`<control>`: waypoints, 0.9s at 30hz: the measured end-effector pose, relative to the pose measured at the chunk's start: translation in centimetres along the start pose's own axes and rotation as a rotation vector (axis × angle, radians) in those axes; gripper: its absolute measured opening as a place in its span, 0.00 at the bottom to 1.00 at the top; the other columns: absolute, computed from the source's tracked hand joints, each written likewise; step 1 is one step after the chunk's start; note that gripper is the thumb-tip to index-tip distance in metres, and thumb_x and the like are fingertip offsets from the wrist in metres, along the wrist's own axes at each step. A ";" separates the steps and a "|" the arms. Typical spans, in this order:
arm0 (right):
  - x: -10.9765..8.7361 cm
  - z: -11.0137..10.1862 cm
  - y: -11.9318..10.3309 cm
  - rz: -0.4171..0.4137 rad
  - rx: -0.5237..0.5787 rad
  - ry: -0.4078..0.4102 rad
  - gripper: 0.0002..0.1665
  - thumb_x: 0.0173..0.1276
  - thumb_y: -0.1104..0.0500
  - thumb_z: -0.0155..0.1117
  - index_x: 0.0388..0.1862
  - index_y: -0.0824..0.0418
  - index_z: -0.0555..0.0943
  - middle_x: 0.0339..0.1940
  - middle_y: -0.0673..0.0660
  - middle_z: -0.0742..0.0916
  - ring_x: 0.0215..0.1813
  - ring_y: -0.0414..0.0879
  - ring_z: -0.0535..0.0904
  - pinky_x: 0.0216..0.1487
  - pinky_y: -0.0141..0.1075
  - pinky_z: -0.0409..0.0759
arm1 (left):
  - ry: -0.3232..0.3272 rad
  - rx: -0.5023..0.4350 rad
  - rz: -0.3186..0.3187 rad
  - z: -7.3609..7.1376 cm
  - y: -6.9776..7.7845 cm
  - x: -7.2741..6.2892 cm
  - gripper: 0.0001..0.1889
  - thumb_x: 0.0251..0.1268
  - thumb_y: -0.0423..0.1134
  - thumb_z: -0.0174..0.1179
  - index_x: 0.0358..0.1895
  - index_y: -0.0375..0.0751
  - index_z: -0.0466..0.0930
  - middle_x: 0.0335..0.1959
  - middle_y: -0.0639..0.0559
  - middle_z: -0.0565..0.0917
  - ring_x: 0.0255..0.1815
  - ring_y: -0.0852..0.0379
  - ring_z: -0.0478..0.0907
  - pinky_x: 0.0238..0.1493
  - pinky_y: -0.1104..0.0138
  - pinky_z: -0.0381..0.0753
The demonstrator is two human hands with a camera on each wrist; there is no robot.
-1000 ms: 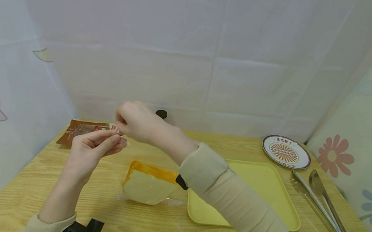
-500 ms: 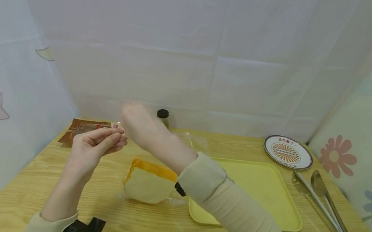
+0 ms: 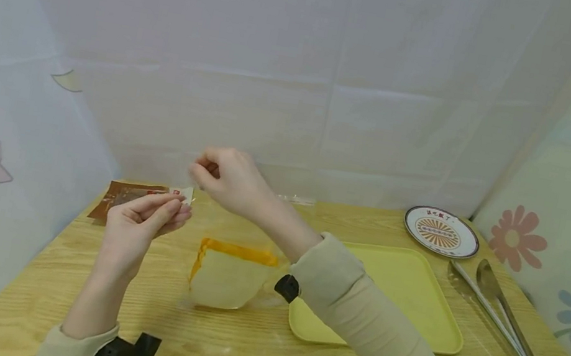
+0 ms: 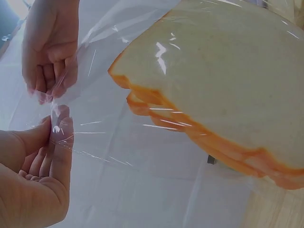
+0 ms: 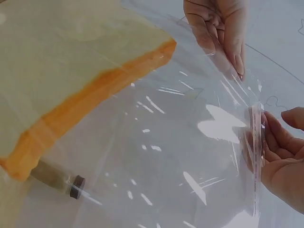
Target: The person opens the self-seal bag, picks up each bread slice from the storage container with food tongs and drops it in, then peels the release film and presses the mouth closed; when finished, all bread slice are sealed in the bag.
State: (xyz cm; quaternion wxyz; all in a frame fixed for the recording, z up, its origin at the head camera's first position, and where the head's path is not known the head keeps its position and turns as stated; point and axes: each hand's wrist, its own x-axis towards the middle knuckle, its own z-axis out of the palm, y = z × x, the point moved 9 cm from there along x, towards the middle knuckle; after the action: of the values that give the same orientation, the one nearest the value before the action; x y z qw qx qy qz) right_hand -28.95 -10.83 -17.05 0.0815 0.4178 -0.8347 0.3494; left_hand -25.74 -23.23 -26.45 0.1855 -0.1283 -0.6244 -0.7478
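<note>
A large clear plastic bag (image 5: 156,152) holds slices of white bread (image 3: 231,282) with orange crusts. In the left wrist view the bread (image 4: 228,80) hangs beside both hands. My left hand (image 3: 141,229) pinches the film at the bag's end between thumb and fingers, as the left wrist view shows for the left hand (image 4: 40,166). My right hand (image 3: 234,179) is raised to the right of it. In the right wrist view the right hand (image 5: 285,149) has its fingers behind the bag's edge strip, the thumb held apart from them.
Brown packaging (image 3: 115,193) lies at the back left. To the right stand a yellow tray (image 3: 412,300), a round patterned plate (image 3: 441,232) and metal tongs (image 3: 508,335). A dark-capped jar (image 5: 52,179) shows through the film in the right wrist view.
My right hand has moved right, away from the left hand, and its thumb has parted from the fingers. The left hand keeps its pinch almost in place. The jar is now hidden in the head view.
</note>
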 end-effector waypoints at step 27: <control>-1.5 2.1 -3.2 -0.380 -0.581 0.113 0.11 0.71 0.62 0.54 0.31 0.59 0.83 0.24 0.52 0.79 0.26 0.40 0.69 0.29 0.25 0.71 | 0.000 -0.018 -0.039 0.0 -0.3 0.0 0.09 0.63 0.30 0.58 0.43 0.37 0.85 0.33 0.54 0.88 0.34 0.61 0.86 0.41 0.69 0.84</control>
State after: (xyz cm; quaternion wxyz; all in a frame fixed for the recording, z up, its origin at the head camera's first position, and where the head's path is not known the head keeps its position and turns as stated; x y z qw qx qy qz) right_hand -25.23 -12.57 -17.61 0.3067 0.5049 -0.8008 0.0987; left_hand -25.83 -23.21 -26.71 0.1697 -0.1179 -0.6202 -0.7567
